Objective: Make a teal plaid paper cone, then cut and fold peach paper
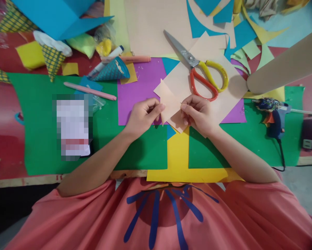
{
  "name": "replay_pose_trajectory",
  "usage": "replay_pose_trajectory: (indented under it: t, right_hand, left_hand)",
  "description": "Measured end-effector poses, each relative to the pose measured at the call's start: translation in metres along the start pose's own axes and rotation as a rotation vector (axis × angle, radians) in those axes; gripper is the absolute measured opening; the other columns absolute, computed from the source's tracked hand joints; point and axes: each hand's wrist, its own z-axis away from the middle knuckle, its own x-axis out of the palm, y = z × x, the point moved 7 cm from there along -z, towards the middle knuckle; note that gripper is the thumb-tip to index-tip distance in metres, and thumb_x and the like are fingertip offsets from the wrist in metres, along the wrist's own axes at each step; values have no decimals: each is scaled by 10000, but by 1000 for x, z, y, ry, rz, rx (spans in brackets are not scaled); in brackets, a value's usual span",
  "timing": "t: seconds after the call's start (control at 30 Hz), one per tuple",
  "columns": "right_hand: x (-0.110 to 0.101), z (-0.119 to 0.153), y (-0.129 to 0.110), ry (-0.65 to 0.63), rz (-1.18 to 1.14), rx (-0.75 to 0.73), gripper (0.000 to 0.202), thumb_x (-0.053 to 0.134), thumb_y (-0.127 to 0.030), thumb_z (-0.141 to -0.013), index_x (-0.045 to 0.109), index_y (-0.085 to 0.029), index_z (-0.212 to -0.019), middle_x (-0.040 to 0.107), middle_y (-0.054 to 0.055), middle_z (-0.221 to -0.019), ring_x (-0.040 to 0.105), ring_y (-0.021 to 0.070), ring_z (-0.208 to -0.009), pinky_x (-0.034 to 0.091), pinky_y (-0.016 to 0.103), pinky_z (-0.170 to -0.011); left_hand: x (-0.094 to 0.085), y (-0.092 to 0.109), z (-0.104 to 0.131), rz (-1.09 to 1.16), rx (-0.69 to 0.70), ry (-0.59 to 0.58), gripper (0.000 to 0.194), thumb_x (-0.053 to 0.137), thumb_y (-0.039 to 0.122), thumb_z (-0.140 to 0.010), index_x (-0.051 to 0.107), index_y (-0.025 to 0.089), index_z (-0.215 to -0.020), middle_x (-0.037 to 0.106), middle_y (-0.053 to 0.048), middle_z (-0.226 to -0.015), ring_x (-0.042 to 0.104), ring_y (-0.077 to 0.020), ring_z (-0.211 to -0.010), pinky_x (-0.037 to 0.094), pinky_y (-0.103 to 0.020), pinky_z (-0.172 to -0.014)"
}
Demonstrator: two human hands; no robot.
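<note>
A small peach paper piece (168,100) is held up between my two hands. My left hand (146,116) pinches its left edge between thumb and fingers. At its right corner, my right hand (197,114) is closed in a pinch on the paper. Beneath lies a larger peach sheet (227,93) on a purple sheet (136,93). Scissors (191,59) with one yellow and one red handle rest just beyond my right hand, blades partly hidden from neither side and pointing to the upper left.
At the right are a glue gun (277,121) and a pale cardboard tube (286,62). A blurred-out phone (74,125), a pink pen (90,91) and a blue patterned cone (114,70) lie at the left. Paper scraps (245,34) cover the back.
</note>
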Motion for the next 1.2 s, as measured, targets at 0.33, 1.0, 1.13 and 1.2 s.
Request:
replay_pose_trajectory:
  t: [0.33, 1.0, 1.13, 1.2]
  right_hand:
    - [-1, -2, -4, 78, -78, 22, 251, 727, -326, -774, 527, -192, -704, 583, -71, -535, 499, 41, -363, 326, 154, -335]
    - [-1, -3, -2, 53, -58, 46, 297, 743, -402, -776, 559, -170, -764, 602, -57, -581, 533, 41, -381, 385, 135, -330]
    - [-1, -2, -4, 61, -84, 59, 279, 747, -373, -775, 563, -165, -757, 608, -54, -582, 534, 40, -385, 400, 131, -334]
    - [-1, -2, -4, 69, -97, 58, 266, 748, -354, -774, 564, -163, -753, 612, -52, -581, 536, 42, -383, 403, 132, -330]
  left_hand:
    - [3, -1, -1, -33, -8, -38, 407, 619, 488, -846, 537, 188, -582, 531, 29, -465, 451, -64, -397, 324, -181, -378]
    - [-1, -4, -1, -27, 0, 4, 450, 639, 576, -817, 535, 187, -615, 527, 36, -469, 443, -63, -400, 327, -172, -381]
    - [3, -3, 1, -110, 17, -61, 528, 560, 620, -848, 507, 182, -558, 513, 25, -467, 432, -66, -406, 325, -189, -393]
    - [3, -2, 1, -159, 23, -78, 516, 555, 589, -863, 501, 183, -549, 510, 25, -467, 447, -70, -416, 335, -194, -411]
